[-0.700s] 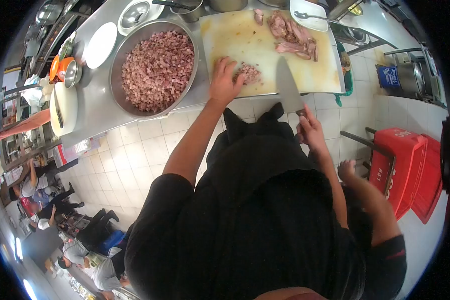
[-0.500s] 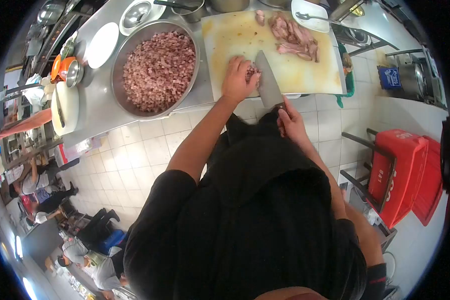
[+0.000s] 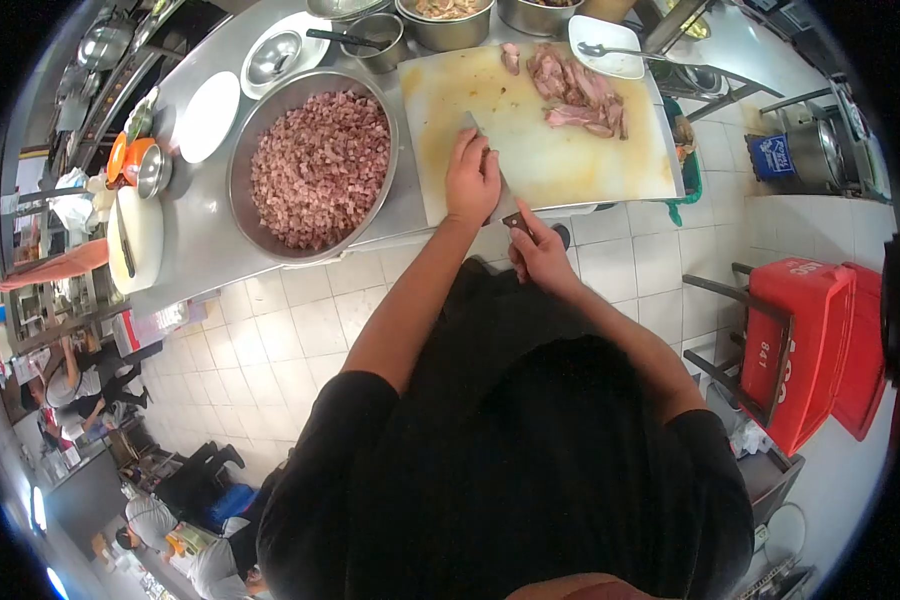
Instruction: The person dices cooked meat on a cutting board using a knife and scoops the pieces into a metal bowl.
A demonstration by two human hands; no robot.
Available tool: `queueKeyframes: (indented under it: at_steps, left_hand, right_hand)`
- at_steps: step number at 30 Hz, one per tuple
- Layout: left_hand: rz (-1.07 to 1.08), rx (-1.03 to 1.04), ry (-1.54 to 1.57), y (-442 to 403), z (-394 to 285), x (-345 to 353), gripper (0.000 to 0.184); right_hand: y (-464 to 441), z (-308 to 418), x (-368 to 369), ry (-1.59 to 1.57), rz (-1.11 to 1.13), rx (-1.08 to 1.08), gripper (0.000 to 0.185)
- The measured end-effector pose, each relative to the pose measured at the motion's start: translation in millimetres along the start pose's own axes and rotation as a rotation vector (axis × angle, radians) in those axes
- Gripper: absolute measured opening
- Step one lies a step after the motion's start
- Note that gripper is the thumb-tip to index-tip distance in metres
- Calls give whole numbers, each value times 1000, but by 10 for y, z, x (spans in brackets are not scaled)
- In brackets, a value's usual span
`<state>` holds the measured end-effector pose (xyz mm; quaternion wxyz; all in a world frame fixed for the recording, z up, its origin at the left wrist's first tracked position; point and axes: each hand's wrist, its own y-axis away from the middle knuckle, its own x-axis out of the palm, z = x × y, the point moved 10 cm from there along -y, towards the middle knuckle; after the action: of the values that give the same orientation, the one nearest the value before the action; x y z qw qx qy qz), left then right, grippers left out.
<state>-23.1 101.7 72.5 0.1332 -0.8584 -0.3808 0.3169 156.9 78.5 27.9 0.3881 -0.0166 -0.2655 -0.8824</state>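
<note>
My right hand (image 3: 543,252) is wrapped round the brown handle of a broad kitchen knife (image 3: 513,219) at the near edge of the cutting board (image 3: 560,175). The blade lies slanted on the board, its tip pointing away from me. Over the blade, my left hand (image 3: 473,178) is cupped with fingers together, holding a little chopped meat against it; most of that meat is hidden under the palm. Strips of uncut meat (image 3: 580,90) lie at the board's far right, with one small piece (image 3: 510,58) apart from them.
Left of the board stands a large metal bowl (image 3: 234,185) heaped with diced meat (image 3: 320,170). Plates (image 3: 210,115), pots (image 3: 450,32) and a white dish with a spoon (image 3: 610,62) line the far side. A red bin (image 3: 785,350) stands right; co-workers (image 3: 155,520) are at lower left.
The knife has swung left, and its blade now lies under my left hand, covering where the chopped meat was. My right hand has moved left with the handle.
</note>
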Motion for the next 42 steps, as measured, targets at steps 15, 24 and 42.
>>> queueKeyframes:
  at_steps: [15,24,42]
  left_hand:
    - [-330,155,-425,-903,156,-2507,18]
    - [-285,275,-428,-906,-176,-2159,15]
    - [-154,322,-574,-1386,-51,-1556,18]
  right_hand:
    - [350,1763,635,705,-12,-568,60]
    - [454,725,-802,1120,-391,-376,64]
    - [256,730,-1214,981,-319,-313,66]
